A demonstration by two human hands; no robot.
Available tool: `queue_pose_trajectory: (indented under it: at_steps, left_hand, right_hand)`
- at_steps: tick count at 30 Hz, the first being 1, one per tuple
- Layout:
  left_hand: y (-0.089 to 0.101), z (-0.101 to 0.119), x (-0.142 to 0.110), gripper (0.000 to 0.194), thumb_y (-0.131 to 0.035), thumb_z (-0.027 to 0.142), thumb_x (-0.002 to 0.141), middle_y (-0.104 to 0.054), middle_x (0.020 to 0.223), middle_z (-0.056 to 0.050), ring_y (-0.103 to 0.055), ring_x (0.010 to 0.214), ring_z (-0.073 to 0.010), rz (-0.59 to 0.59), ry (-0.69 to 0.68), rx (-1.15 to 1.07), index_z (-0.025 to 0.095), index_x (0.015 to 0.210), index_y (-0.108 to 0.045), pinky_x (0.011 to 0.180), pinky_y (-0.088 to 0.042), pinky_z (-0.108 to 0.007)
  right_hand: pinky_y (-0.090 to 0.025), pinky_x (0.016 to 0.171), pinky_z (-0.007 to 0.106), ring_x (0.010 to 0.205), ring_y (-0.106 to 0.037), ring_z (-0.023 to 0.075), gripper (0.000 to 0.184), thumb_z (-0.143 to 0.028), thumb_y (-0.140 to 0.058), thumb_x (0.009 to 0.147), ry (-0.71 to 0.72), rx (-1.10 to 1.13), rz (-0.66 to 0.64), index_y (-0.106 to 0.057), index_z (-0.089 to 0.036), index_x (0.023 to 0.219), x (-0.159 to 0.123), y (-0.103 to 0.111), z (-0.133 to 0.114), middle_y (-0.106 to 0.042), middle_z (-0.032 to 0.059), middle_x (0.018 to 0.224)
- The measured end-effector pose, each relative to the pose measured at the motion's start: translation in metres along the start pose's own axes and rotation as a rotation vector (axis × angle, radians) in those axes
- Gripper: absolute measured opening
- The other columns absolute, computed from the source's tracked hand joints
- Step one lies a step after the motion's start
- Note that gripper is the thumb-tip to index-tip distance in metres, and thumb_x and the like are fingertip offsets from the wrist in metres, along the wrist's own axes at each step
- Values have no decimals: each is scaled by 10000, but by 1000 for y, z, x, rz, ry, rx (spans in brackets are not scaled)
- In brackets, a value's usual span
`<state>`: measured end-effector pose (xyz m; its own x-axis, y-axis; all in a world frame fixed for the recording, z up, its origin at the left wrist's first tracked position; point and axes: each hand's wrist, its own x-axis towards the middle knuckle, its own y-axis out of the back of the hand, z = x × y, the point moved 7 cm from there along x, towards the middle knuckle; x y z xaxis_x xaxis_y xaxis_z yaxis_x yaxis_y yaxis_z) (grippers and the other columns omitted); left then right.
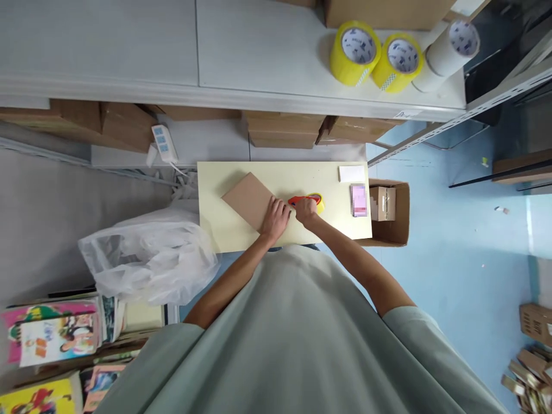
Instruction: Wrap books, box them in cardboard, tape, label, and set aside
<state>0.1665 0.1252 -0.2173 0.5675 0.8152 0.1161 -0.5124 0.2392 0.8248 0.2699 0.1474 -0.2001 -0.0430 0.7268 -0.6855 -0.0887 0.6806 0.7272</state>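
On the cream tabletop (pixel 276 172) lies a flat brown cardboard box (pixel 248 198), turned at an angle. My left hand (pixel 276 217) grips it at its right corner, fingers bent over the edge. Just to the right, my right hand (pixel 306 210) is closed around a red tape dispenser (pixel 297 200) with a yellow roll of tape in it. The dispenser's front end is close to the box corner and to my left fingertips. My right hand covers part of the dispenser, and whether tape touches the box is too small to tell.
A white pad (pixel 351 173) and a pink card-like item (pixel 359 200) lie at the table's right end. Beside it stands an open carton (pixel 401 213). A plastic bag (pixel 150 253) hangs at left. Yellow tape rolls (pixel 351 63) stand on the shelf (pixel 259 52) above.
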Motion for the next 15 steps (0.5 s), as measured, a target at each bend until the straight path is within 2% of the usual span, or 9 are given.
queue_pose_trajectory:
  at_steps: [3, 5, 8, 11, 15]
  left_hand:
    - [2, -2, -2, 266, -462, 129, 1075, -715, 1210, -196, -604, 1389, -391, -10, 14, 5, 185, 1149, -710, 1361, -356, -737]
    - [4, -4, -6, 266, -458, 123, 1075, -714, 1212, -209, -610, 1376, -389, -28, 0, 16, 175, 1149, -708, 1371, -352, -720]
    - [6, -5, -12, 259, -462, 117, 1073, -716, 1180, -204, -626, 1334, -379, -65, -64, 24, 181, 1134, -705, 1374, -359, -706]
    - [8, -6, -16, 267, -461, 93, 1055, -717, 1149, -193, -633, 1301, -374, -83, -99, 21, 196, 1110, -702, 1358, -376, -718]
    - [9, -4, -20, 286, -466, 86, 1049, -719, 1136, -180, -639, 1292, -374, -78, -106, 25, 196, 1143, -713, 1363, -369, -715]
  right_hand:
    - [-479, 718, 353, 940, -752, 306, 322, -133, -591, 999, -53, -3, -6, -795, -79, 1242, -5, 2, -6, -816, 252, 1094]
    - [-466, 730, 349, 966, -756, 301, 344, -133, -543, 1032, -73, -6, 0, -791, -85, 1265, -13, 6, 0, -818, 256, 1154]
    - [-463, 768, 361, 1046, -758, 320, 375, -224, -496, 1100, -90, -13, 11, -782, -78, 1295, -31, 11, 20, -806, 271, 1228]
    - [-463, 786, 375, 1067, -753, 345, 438, -355, -502, 1126, -116, -20, 4, -776, -59, 1298, -48, 10, 33, -804, 278, 1202]
    - [-467, 761, 359, 1030, -754, 325, 411, -292, -479, 1120, -158, -27, -16, -765, -77, 1323, -47, 8, 18, -801, 276, 1177]
